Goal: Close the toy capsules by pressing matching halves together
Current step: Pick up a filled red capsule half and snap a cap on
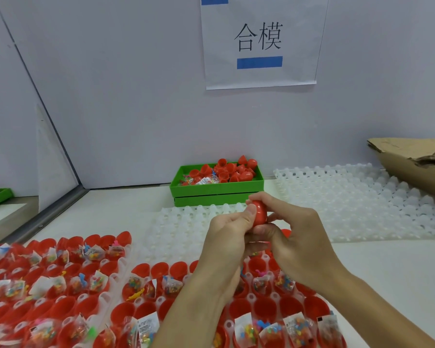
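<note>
A red toy capsule is held up between both hands above the table's middle. My left hand grips it from the left, thumb pressed on its side. My right hand curls round it from the right and above. Below lie white holder trays filled with several open red capsule halves, many holding small clear packets of coloured toys. A second filled tray is at the lower left.
A green box of loose red capsule halves stands at the back centre. Empty white holder trays lie at right and behind the hands. Crumpled cardboard is at far right. A paper sign hangs on the wall.
</note>
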{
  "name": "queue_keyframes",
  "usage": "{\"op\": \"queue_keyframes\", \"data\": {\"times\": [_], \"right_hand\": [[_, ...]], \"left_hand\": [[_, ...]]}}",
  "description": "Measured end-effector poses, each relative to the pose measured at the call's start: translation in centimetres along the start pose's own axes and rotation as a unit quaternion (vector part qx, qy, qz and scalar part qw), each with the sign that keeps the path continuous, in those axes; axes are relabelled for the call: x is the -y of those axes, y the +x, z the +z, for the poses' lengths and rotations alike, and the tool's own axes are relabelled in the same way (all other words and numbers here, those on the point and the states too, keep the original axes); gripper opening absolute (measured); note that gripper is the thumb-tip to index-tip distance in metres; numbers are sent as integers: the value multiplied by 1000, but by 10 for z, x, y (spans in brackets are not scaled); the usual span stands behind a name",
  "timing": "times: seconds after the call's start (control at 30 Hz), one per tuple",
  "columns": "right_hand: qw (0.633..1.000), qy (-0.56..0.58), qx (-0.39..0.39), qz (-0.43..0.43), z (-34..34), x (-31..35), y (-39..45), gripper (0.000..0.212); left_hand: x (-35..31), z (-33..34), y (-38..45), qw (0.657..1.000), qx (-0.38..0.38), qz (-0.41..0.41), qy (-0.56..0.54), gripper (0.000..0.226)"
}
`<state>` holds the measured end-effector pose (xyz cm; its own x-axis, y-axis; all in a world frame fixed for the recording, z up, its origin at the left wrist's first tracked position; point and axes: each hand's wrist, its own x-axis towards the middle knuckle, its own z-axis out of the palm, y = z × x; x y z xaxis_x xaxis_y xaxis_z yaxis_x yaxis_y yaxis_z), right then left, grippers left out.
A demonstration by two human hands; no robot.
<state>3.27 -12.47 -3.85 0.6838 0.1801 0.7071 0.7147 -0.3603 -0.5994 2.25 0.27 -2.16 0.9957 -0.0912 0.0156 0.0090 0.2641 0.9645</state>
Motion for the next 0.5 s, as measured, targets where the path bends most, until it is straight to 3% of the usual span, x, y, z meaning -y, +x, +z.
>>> {"op": "queue_keyframes", "data": {"times": [0.17,0.23,0.37,0.5], "right_hand": [[999,36,-8,19,-1,3,2,37],[999,43,-2,22,-2,3,1,39],[999,8,22,46,-4,-1,1,52],[996,10,-4,84,-4,-2,1,49]], "left_hand": [[-2,1,-4,991,57,-45,-108,35],[-2,1,-3,993,46,-38,-103,33],[-1,-4,1,992,-83,55,79,19],[-2,-13,3,939,-174,157,253,21]]}}
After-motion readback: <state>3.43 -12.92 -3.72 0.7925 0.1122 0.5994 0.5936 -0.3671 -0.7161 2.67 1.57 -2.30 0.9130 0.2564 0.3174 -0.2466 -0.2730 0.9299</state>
